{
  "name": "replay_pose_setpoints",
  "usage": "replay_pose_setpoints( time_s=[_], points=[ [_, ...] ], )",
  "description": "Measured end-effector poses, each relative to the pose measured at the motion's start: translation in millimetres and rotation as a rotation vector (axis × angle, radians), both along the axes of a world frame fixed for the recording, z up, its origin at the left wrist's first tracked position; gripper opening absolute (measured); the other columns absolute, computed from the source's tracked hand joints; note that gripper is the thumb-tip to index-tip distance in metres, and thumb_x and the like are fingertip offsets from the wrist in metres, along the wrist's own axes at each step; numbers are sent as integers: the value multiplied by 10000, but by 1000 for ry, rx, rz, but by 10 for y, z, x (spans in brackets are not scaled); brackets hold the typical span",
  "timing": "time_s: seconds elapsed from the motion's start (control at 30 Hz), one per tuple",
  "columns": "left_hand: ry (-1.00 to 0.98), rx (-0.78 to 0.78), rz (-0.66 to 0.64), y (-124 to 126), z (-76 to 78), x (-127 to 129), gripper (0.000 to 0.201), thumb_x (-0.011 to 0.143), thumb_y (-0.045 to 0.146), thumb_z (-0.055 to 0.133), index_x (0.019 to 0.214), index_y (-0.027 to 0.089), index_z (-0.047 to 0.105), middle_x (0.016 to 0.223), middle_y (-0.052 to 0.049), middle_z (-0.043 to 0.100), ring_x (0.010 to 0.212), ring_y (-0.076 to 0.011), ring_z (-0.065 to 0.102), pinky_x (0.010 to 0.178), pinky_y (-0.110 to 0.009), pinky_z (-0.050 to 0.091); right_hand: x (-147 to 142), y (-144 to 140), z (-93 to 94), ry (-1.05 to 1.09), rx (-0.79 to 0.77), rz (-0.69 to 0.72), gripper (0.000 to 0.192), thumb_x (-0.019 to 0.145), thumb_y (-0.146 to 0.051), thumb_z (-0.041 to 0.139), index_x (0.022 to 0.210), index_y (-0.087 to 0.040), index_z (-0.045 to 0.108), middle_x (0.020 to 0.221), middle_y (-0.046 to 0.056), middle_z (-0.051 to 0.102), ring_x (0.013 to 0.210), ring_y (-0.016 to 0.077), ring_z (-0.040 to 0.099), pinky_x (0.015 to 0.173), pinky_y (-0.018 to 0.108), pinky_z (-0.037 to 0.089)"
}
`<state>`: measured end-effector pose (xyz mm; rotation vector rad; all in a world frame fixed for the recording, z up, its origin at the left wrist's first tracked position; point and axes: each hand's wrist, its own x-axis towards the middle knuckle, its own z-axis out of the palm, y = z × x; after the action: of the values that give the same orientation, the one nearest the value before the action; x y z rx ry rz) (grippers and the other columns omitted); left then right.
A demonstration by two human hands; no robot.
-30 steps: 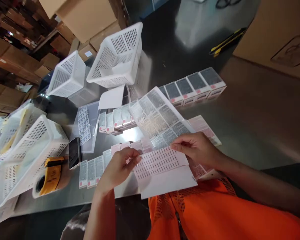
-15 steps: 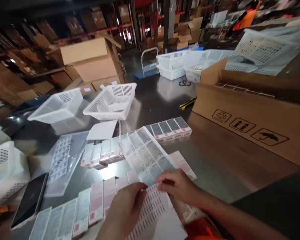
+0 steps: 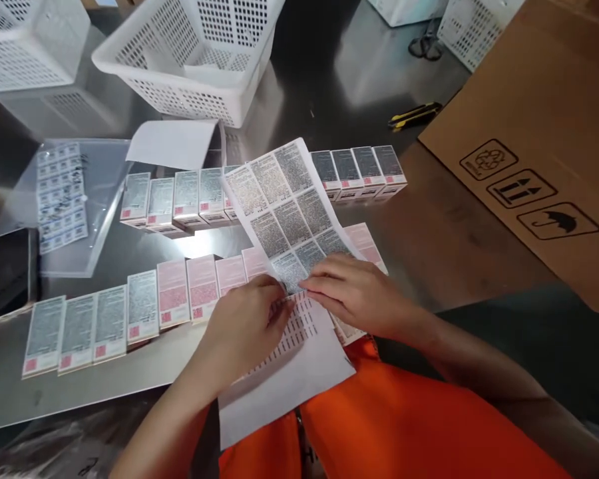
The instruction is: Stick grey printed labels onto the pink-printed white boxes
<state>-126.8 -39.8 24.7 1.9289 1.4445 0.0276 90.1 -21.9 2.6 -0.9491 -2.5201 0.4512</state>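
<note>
While both hands meet over the sheets at the table edge, the left hand has thumb and forefinger pinched together on a small label at the sheet's near corner; the right hand lies flat beside it, fingers together, pressing the label sheet down. That sheet rises tilted from the fingers toward the far row of boxes. Under it lies a barcode sheet, overhanging the table toward the orange vest.

Risks, as judged:
- Label may tear or curl onto itself if peeled too steeply; grip is at one corner only.
- Raised sheet could swing and knock the near row of boxes, which stand touching side by side.
- Barcode sheet, half off the edge, could slide to the lap if the right hand lifts.
- Loose label could stick to the wrong sheet, both overlapping under the fingers.

Phone and basket sit well apart.
</note>
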Motion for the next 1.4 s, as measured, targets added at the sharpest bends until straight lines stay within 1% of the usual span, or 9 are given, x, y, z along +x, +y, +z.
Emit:
replay_pose_setpoints(
  time_s=[0.3,0.6,0.93,1.0,1.1,1.2,1.27,1.33,1.4],
  points=[
    [37,22,-10,23,1,16,285,936,288,467,719,202,631,849,-33,664,672,-193,605,556,-313,282,-84,-95,128,-230,304,49,229,922,-50,517,829,-167,691,801,47,697,799,189,595,736,361,419],
    [54,35,-18,39,-14,15,300,934,301,449,735,207,654,850,-50,672,717,-223,637,559,-317,274,-22,-71,78,4,54,-87,140,954,-128,527,1003,-196,639,931,28,720,908,173,637,799,324,465],
    [46,64,0,13,-45,28,238,893,248,471,722,216,634,820,-43,661,693,-224,641,544,-328,270,-76,-191,33,-108,255,50,332,889,-22,505,1151,-200,605,953,24,758,874,210,682,770,400,439],
    [43,66,-8,-8,-47,19,250,903,261,466,716,223,628,830,-30,663,699,-226,649,548,-331,288,-56,-219,57,-66,156,26,293,886,-44,516,1087,-235,612,928,8,751,842,202,681,762,393,453],
    [49,105,-48,-103,-68,-21,256,926,272,448,799,229,666,901,-27,687,685,-227,667,531,-337,325,14,-194,100,205,-229,-214,185,868,-141,613,982,-274,557,823,-21,719,765,178,679,710,341,502],
    [40,235,-127,-245,-106,-81,265,936,244,423,938,215,686,1000,-40,713,632,-210,671,479,-341,369,89,-82,90,499,-631,-486,415,808,-242,720,1083,-286,413,787,-36,703,734,177,684,667,306,534],
    [10,356,-187,-315,-133,-116,272,928,226,415,951,196,684,1040,-61,724,606,-202,660,454,-346,409,118,3,32,568,-786,-548,530,770,-304,764,1112,-285,359,790,-47,698,722,172,680,663,299,541],
    [-22,480,-237,-334,-161,-133,247,908,226,440,904,181,683,1100,-95,722,738,-244,686,548,-373,511,130,60,-42,575,-839,-561,546,752,-340,783,1099,-281,366,794,-50,687,711,166,669,657,297,541],
    [-56,564,-289,-309,-201,-127,207,886,242,489,879,166,682,1298,-142,645,1107,-351,632,846,-488,555,131,87,-84,562,-841,-560,529,763,-336,776,1104,-283,376,799,-50,678,710,162,663,651,298,539]
  ],
)
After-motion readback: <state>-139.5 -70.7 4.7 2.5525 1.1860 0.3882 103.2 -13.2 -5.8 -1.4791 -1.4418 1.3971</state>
